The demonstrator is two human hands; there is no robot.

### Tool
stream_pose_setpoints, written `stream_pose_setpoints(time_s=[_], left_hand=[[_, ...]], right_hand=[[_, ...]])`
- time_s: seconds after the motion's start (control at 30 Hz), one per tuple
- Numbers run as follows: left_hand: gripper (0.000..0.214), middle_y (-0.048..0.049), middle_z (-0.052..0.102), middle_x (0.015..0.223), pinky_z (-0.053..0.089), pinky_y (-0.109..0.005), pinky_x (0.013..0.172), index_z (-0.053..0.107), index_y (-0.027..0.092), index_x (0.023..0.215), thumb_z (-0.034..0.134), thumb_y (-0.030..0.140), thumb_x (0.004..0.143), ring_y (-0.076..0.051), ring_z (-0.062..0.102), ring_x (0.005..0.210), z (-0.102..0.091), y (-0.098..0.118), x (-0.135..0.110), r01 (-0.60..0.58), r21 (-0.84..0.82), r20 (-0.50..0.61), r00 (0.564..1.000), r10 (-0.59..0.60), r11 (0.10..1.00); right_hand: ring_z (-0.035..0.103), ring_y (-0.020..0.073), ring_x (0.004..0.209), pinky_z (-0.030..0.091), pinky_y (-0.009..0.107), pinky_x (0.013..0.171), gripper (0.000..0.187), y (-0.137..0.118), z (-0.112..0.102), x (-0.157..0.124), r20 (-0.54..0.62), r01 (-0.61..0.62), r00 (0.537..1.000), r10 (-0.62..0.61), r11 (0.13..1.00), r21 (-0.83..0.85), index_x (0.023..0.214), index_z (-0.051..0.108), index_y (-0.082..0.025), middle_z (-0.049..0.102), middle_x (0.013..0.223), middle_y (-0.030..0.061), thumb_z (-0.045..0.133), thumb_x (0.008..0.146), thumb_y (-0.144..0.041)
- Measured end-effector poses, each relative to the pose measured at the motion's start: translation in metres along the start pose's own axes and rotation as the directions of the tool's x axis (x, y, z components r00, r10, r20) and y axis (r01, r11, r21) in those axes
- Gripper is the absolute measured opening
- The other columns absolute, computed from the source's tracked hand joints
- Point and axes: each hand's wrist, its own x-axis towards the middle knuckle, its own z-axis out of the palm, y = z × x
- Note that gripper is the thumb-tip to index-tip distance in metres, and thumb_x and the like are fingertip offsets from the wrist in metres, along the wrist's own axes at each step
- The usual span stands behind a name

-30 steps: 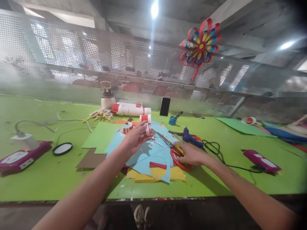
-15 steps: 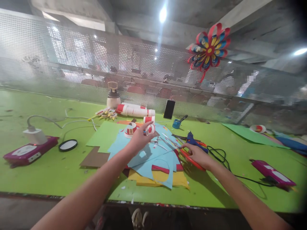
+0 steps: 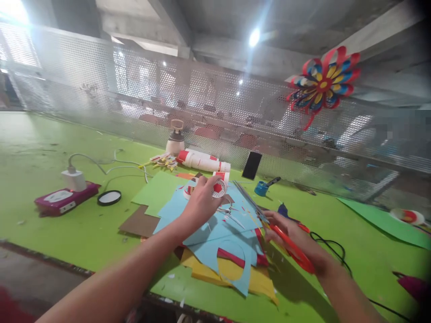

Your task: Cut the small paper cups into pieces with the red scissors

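My left hand is closed on a small red and white paper roll, held just above a pile of light blue paper sheets. My right hand grips red-handled scissors; their blades point up and to the left towards the left hand. Yellow paper and a red strip lie under the cut blue sheets. Another red and white ring rests on the paper beside the left hand.
On the green table lie a purple power strip with a white charger, a black-rimmed round lid, glue bottles, a phone and a black cable. A paper flower hangs on the perforated screen.
My right hand has picked the scissors up off the table and raised their blades. My left hand keeps the paper roll. The view has swung to the left.
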Motion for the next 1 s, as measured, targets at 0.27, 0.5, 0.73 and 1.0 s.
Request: stream_pose_setpoints(time_s=[0.27, 0.5, 0.73, 1.0], left_hand=[[0.051, -0.0102, 0.051, 0.114, 0.047, -0.046, 0.091, 0.050, 0.024, 0.124, 0.068, 0.017, 0.077, -0.028, 0.056, 0.105, -0.006, 0.006, 0.000, 0.017, 0.066, 0.025, 1.000, -0.018, 0.998], [0.048, -0.0090, 0.055, 0.107, 0.049, -0.044, 0.080, 0.054, 0.024, 0.118, 0.075, 0.037, 0.077, -0.027, 0.059, 0.091, -0.008, 0.015, -0.003, 0.016, 0.203, 0.031, 0.999, -0.023, 0.979], [0.049, -0.0102, 0.054, 0.109, 0.049, -0.045, 0.083, 0.052, 0.022, 0.120, 0.074, 0.036, 0.078, -0.028, 0.058, 0.096, -0.010, 0.016, -0.003, -0.029, 0.190, 0.036, 0.999, 0.023, 0.981], [0.049, -0.0076, 0.055, 0.105, 0.049, -0.043, 0.084, 0.053, 0.026, 0.118, 0.076, 0.038, 0.076, -0.027, 0.059, 0.095, -0.009, 0.014, -0.004, -0.050, 0.203, -0.014, 0.998, 0.054, 0.978]], right_hand=[[0.060, 0.0250, 0.089, 0.050, 0.037, 0.081, 0.050, 0.027, 0.000, -0.011, -0.034, -0.025, 0.999, 0.018, 0.977, -0.210, 0.121, 0.048, -0.025, 0.058, 0.094, 0.0036, 0.067, 0.080, -0.045], [0.058, 0.0314, 0.109, 0.051, 0.038, 0.088, 0.045, 0.009, 0.011, -0.017, -0.022, 0.000, 1.000, -0.003, 0.989, -0.146, 0.116, 0.057, -0.025, 0.064, 0.105, 0.0079, 0.067, 0.078, -0.046], [0.061, 0.0228, 0.079, 0.054, 0.033, 0.071, 0.033, 0.006, 0.013, -0.021, -0.088, 0.010, 0.996, -0.024, 0.987, -0.163, 0.106, 0.062, -0.026, 0.061, 0.086, 0.0032, 0.065, 0.079, -0.044], [0.063, 0.0232, 0.076, 0.053, 0.034, 0.069, 0.027, -0.003, 0.017, -0.021, -0.127, -0.057, 0.991, 0.037, 0.986, -0.157, 0.102, 0.065, -0.028, 0.061, 0.076, 0.0009, 0.063, 0.076, -0.035]])
